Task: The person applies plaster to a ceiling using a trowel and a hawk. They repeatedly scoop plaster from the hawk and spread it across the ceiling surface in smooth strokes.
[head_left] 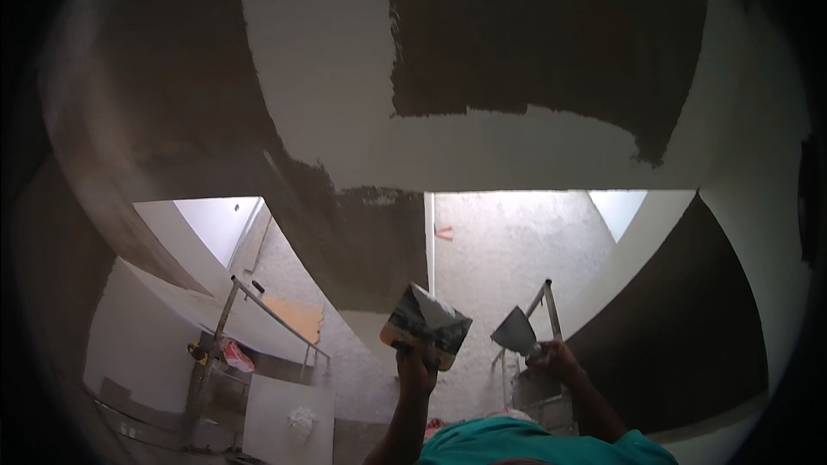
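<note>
My left hand (417, 372) is closed round the handle of a wide plastering trowel (403, 336). Its broad blade faces up, with pale putty (431, 306) across the upper part and dark smears below. To the right, my right hand (558, 362) grips a smaller putty knife (515, 331), its flared metal blade pointing left toward the trowel. A gap separates the two tools. Beyond them rises a wall (345, 112), part pale coating and part dark grey patches (543, 34) with ragged edges. Neither tool touches it.
Metal scaffold rails (276, 319) stand at the lower left, and another metal frame (551, 310) stands beside my right hand. A white board (267, 430) carries a lump of white material (301, 420). Two openings in the wall show a pale floor (517, 250), with an orange-tan sheet (297, 319) at left.
</note>
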Demonstrator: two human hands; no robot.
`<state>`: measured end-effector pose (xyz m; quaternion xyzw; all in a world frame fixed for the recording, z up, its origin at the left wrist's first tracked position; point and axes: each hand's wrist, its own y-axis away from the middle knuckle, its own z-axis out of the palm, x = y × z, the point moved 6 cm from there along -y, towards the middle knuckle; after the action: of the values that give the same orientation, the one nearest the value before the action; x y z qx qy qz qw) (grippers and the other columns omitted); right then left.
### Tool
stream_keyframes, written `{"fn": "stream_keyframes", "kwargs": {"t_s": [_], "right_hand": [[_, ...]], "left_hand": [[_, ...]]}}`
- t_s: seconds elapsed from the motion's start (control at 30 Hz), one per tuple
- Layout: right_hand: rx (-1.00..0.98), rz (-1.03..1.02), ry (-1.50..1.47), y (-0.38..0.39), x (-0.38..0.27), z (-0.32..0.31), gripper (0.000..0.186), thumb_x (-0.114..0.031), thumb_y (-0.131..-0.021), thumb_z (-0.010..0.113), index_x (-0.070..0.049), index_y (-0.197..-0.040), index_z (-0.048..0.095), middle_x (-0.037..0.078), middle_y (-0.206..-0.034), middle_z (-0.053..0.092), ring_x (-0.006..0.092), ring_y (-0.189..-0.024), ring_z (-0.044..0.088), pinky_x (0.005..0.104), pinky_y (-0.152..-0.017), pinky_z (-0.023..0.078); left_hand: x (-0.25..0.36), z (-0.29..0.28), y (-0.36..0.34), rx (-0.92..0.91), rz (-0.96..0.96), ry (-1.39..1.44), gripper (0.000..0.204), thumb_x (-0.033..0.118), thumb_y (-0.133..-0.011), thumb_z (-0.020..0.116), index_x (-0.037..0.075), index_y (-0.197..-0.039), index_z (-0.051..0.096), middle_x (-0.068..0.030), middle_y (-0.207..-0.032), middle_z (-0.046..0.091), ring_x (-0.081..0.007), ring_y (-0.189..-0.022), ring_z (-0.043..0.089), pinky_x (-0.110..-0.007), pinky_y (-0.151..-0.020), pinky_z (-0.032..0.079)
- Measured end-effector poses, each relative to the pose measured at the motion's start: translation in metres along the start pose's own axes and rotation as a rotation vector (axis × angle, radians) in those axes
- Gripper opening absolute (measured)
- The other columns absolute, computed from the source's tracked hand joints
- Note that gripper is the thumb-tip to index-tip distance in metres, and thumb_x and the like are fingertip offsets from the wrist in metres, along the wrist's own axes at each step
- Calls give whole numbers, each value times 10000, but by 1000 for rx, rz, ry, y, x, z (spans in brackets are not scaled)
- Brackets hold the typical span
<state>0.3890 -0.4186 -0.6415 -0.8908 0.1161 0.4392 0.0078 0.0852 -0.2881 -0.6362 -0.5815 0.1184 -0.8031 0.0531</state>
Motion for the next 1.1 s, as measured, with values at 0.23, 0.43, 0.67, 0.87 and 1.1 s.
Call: {"fn": "stream_keyframes", "kwargs": {"t_s": [0.23,0.43,0.67,0.87,1.1], "right_hand": [[291,-198,86,17,12,25,514,-284,-672,867,16,-994,601,195,-894,614,304,-815,633,406,-737,524],[-190,115,145,4,-114,3,409,-259,-713,833,-10,-982,651,153,-1012,616,274,-917,606,381,-819,476],[3,-92,152,0,-123,-18,174,-142,-712,699,4,-803,671,215,-735,659,370,-740,675,432,-706,525],[-29,-196,127,4,-90,-36,147,-137,-720,689,-11,-792,666,199,-718,661,372,-704,669,422,-665,525],[144,-104,-7,15,-73,-64,269,-167,-688,804,13,-793,635,163,-778,660,290,-749,644,386,-717,512]], "left_hand": [[11,-4,22,106,-323,359,408,-5,-849,632,12,-1245,533,-136,-1233,556,-274,-1150,540,-380,-969,460],[64,25,20,144,-441,527,280,-41,-796,642,-28,-1074,614,-119,-1091,590,-237,-1040,590,-325,-902,488],[66,53,21,-501,-232,-441,429,-40,-789,613,-3,-1216,601,-180,-1221,622,-238,-1113,617,-350,-922,499],[75,92,24,-781,437,-722,590,-91,-733,626,75,-1299,601,-145,-1355,568,-329,-1311,490,-446,-1109,370],[30,51,1,-316,-117,-410,430,-124,-751,580,-6,-1163,622,-151,-1103,667,-226,-1025,653,-363,-933,518]]}}
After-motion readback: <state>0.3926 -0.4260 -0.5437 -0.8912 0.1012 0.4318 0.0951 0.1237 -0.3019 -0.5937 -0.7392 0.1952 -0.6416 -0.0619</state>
